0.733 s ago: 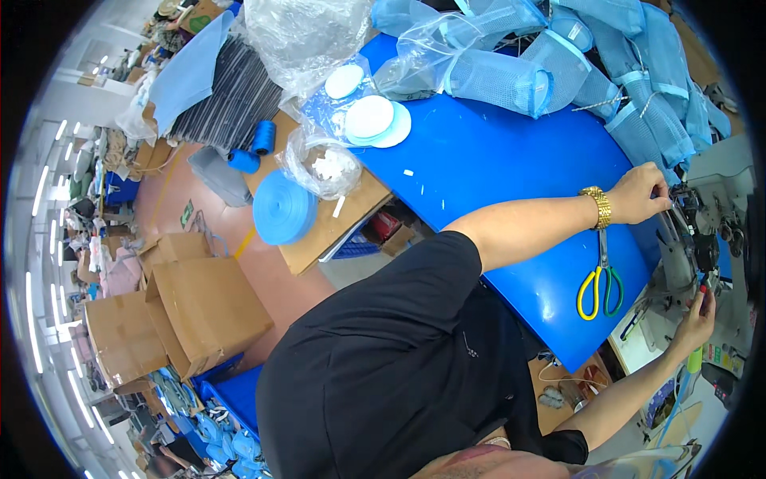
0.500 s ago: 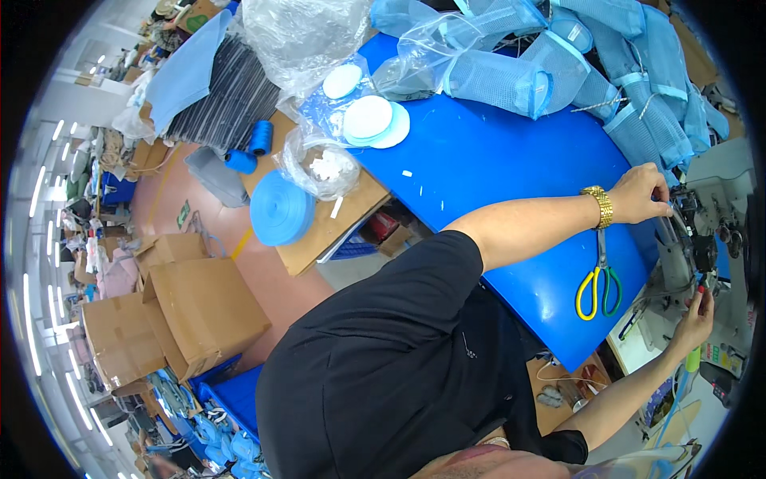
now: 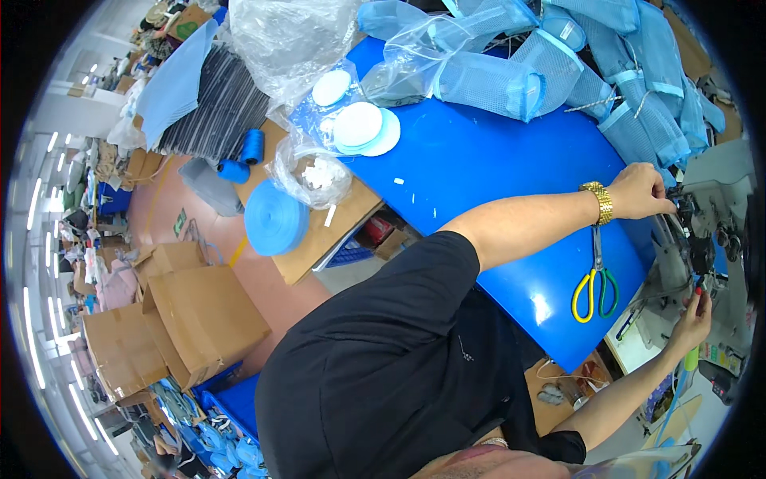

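At the right end of the blue tabletop (image 3: 511, 180) stands a sewing machine (image 3: 700, 251), with both my hands at it. My left hand (image 3: 637, 193), below a gold watch, has its fingers curled together at the machine's far side. What they pinch, if anything, is hidden. On the machine's near side, the fingers of my right hand (image 3: 692, 321) are closed at a small red-tipped part (image 3: 698, 292), too small to make out. Scissors (image 3: 598, 257) with one yellow and one green handle lie on the tabletop just below my left wrist.
Light-blue mesh bags (image 3: 488, 84) heap along the table's far side. White discs (image 3: 357, 125) and a clear plastic bag (image 3: 294, 40) lie further left. A roll of blue strap (image 3: 277, 217) and blue thread spools (image 3: 252, 147) rest on brown board; cardboard boxes (image 3: 209, 315) stand on the floor.
The view has shifted slightly, so the table's things sit a little further left. My left fingers have moved slightly; my right hand stays at the red-tipped part.
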`<state>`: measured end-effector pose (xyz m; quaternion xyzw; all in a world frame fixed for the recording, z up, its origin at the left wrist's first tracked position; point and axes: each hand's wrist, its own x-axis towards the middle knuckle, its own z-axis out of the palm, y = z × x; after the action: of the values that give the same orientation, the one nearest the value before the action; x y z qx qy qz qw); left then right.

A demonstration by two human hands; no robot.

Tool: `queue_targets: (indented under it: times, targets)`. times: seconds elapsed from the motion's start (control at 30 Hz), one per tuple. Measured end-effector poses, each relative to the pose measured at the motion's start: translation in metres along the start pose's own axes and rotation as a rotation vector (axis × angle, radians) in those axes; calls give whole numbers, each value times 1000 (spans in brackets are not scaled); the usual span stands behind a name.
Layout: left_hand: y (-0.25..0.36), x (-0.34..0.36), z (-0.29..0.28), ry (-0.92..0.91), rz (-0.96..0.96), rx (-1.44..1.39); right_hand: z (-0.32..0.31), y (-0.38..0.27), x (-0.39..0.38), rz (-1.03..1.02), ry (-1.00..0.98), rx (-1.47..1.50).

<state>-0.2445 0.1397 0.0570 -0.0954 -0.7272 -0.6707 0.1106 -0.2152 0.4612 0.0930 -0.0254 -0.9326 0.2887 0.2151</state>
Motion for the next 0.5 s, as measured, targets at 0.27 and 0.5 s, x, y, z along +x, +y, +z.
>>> queue_targets:
  times: [0.27, 0.5]
  targets:
    - [-7, 2, 3, 45, 97, -22, 0, 5, -3, 1, -11, 70]
    - [-6, 3, 1, 11, 78, -23, -1, 10, -1, -11, -47, 100]
